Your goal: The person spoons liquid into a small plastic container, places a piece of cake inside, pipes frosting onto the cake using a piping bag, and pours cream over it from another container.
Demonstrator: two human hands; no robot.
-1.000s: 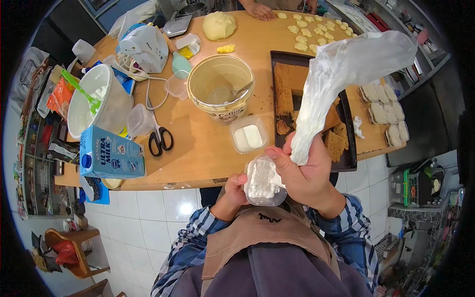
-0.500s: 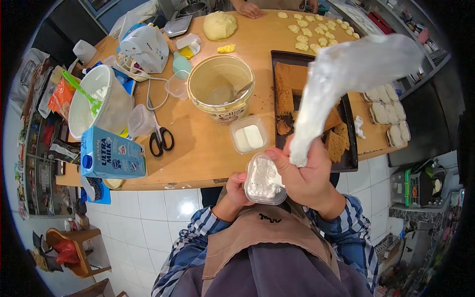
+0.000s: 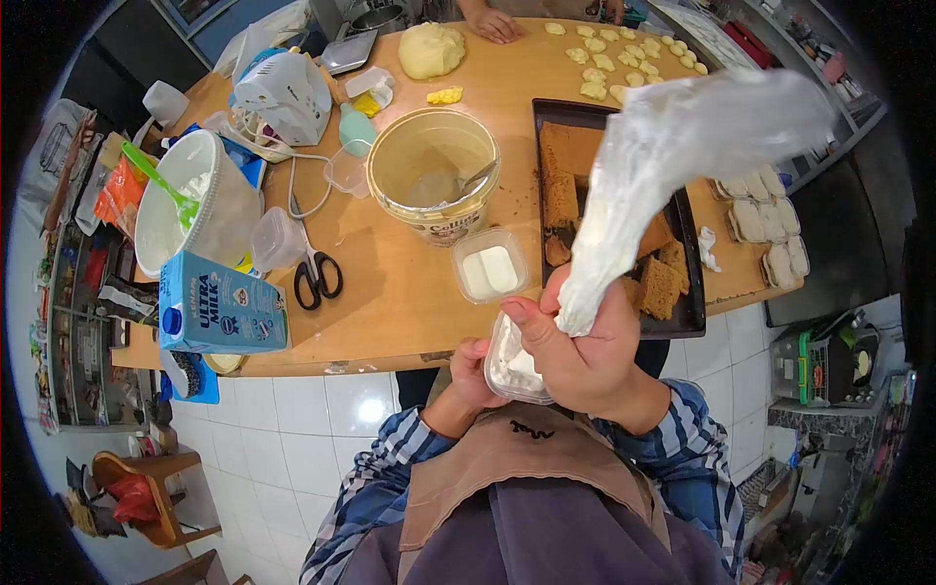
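My right hand is closed round the lower part of a piping bag filled with white cream. The bag's top flops over toward the upper right, and its tip is hidden behind my fingers. Below it, my left hand grips a small clear plastic container by its left side, in front of the table edge. White cream shows inside the container, whose right part my right hand covers. Just beyond, a second clear container with a smooth white filling stands on the table.
A large tub with a spoon stands mid-table. On the right, a dark tray bears brown sponge cake, beside filled containers. At left are a milk carton, scissors and a white bowl. Another person's hand rests near dough.
My right hand and the piping bag have shifted left over the small container, now hiding more of it. My left hand stays nearly in place.
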